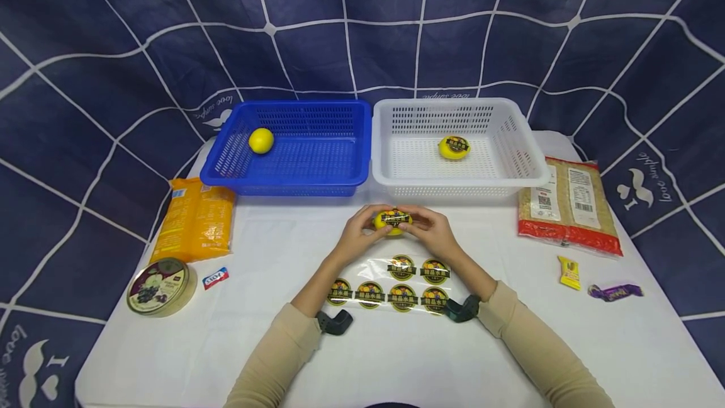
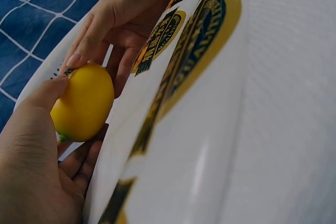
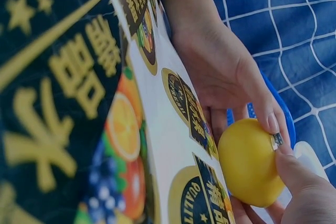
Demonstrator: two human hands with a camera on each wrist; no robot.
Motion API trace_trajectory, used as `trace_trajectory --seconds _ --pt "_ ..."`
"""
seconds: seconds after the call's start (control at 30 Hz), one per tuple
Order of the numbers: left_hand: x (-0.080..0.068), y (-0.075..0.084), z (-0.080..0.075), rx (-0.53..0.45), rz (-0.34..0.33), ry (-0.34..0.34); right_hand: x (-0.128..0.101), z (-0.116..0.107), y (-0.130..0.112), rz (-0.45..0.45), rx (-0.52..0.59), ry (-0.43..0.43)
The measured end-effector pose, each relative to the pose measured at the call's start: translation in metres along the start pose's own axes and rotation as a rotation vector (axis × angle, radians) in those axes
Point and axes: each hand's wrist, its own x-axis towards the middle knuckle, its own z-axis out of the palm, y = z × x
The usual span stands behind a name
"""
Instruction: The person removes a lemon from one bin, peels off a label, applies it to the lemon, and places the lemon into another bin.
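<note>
Between both hands is a yellow lemon point(image 1: 386, 230) with a dark, gold-edged sticker point(image 1: 395, 219) on its upper side. My left hand point(image 1: 359, 232) grips its left end, thumb on top and fingers curled beneath. From the other side my right hand point(image 1: 432, 232) holds it, its thumb at the sticker. In the left wrist view the lemon point(image 2: 86, 103) shows its green tip near the left palm. In the right wrist view both thumbs meet over the lemon point(image 3: 249, 163), where a small dark bit of sticker shows. Below the hands lies a clear sheet of round fruit stickers point(image 1: 403, 298).
Behind the hands stand a blue basket point(image 1: 294, 191) with one plain lemon point(image 1: 261, 141) and a white basket point(image 1: 459, 182) with a stickered lemon point(image 1: 453, 151). An orange packet point(image 1: 195, 222) and round tin point(image 1: 161, 287) lie left; a grain bag point(image 1: 569, 206) and small candies point(image 1: 569, 272) lie right.
</note>
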Motion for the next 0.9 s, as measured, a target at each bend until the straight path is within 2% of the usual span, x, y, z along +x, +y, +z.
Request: trace_trajectory --seconds 0.4,0.63,0.8,0.9 --pt "0.0 -0.001 0.001 0.001 -0.012 -0.006 0.0 0.0 0.0 0.004 0.002 0.009" --pt "0.0 -0.002 0.002 0.003 -0.012 -0.002 -0.001 -0.002 0.019 0.009 -0.011 0.014" --pt "0.0 -0.002 0.002 0.009 -0.016 -0.001 0.0 0.0 0.001 0.005 -0.048 0.013" --pt "0.001 -0.002 0.001 0.007 -0.022 -0.004 0.0 0.0 -0.001 0.023 -0.063 0.017"
